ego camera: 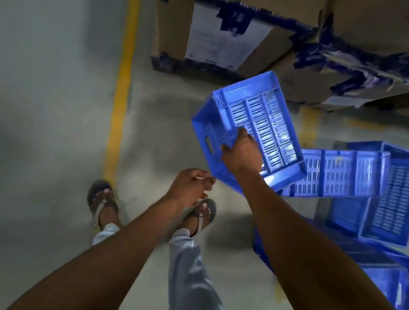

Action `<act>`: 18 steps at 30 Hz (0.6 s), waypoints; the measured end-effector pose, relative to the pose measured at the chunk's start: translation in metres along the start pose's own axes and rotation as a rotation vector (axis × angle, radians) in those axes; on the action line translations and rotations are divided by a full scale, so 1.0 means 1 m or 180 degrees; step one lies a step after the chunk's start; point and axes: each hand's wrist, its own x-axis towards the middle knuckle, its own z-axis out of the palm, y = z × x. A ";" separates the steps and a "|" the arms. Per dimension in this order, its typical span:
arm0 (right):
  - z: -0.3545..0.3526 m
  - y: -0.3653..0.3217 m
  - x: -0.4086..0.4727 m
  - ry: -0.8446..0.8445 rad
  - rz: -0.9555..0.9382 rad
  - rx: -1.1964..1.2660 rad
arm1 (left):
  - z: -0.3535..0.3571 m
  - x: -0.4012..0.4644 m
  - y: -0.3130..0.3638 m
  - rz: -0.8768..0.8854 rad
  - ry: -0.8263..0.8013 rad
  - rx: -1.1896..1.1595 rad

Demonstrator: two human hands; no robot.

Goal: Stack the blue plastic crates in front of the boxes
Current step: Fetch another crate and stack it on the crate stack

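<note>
Running up the grey floor (49, 76) at the left is a yellow painted line (124, 75), and just right of its near end the person is standing in dark sandals (102, 199) and pale trousers (195, 274). The left hand (190, 186) is hanging in the air above the right foot, its fingers loosely curled and holding nothing. Further right, the right hand (242, 154) is gripping the near rim of a tilted blue crate (256, 125), fingers curled over the edge beside the handle slot — the crate is being held off the floor, its slotted bottom facing the camera, just in front of the cardboard boxes (216, 36). Those boxes, sealed with blue tape, are standing along the top of the view, the right ones leaning. To the right of the held crate, more blue crates are lying about: one on its side (339, 173), touching another open one (395, 195) behind it, and a further one (393, 276) sitting nearer, under the right forearm — its shape is blurred.
</note>
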 end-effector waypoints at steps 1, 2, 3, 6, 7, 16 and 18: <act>0.004 0.002 0.010 -0.0034 0.0071 -0.0086 | 0.010 0.012 0.001 0.0004 -0.0041 -0.0079; 0.006 0.003 0.019 -0.0029 0.0126 -0.0186 | 0.020 0.024 0.002 0.0039 -0.0110 -0.0148; 0.008 0.004 0.025 0.0000 0.0142 -0.0265 | 0.030 0.034 0.005 0.0096 -0.0201 -0.0223; 0.010 -0.001 0.038 0.0026 -0.0104 -0.0270 | 0.050 0.057 0.019 0.0249 -0.0395 -0.0471; 0.008 -0.006 0.040 0.0036 -0.0166 -0.0202 | 0.052 0.058 0.026 0.0341 -0.0334 -0.0406; 0.015 -0.075 0.019 -0.0198 0.0018 0.1695 | -0.027 0.031 0.031 0.1045 0.0629 0.0902; 0.038 -0.078 0.012 -0.0469 0.0126 0.2007 | -0.040 0.037 0.015 0.1001 0.0867 0.1460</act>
